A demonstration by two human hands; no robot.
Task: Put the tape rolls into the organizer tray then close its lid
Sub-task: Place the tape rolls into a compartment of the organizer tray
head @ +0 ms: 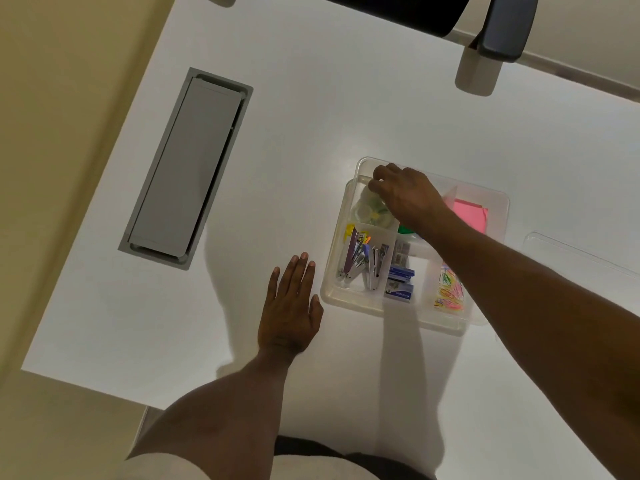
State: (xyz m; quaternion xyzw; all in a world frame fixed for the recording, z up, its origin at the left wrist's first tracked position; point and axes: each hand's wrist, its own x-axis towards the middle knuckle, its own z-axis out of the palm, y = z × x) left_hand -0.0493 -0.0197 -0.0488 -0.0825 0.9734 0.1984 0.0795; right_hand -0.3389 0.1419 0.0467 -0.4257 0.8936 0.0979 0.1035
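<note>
White and smooth, the bench [311, 116] is filling most of the view, with beige flooring running along its 9 o'clock edge. A long grey rectangular cable hatch [187, 168] is sitting recessed in the surface toward 10 o'clock, and a dark chair [505, 26] is showing at 1 o'clock beyond the far edge.

At about 3 o'clock from centre, the organizer tray [360, 303] is lying open: a clear, glossy plastic box with rounded corners and thin dividers. Its flat clear lid [581, 254] is resting on the bench just beside it, toward 3 o'clock. Compartments are holding pink sticky notes [472, 214], metal staplers [363, 265], blue staple boxes [401, 282] and bright paper clips [448, 289].

The tape rolls [372, 207], round and translucent, are sitting in the tray's far corner compartment at its 11 o'clock.

The right hand [405, 195] is reaching across the tray from 4 o'clock, forearm stretched long, knuckles up and fingers curled down at the far rim directly over the tape rolls; whether it is gripping anything I cannot tell.

The left hand [291, 306] is lying flat on the bench at 9 o'clock of the tray, palm down, fingers spread wide and pointing to 12 o'clock, holding nothing, thumb just beside the tray's near corner.
</note>
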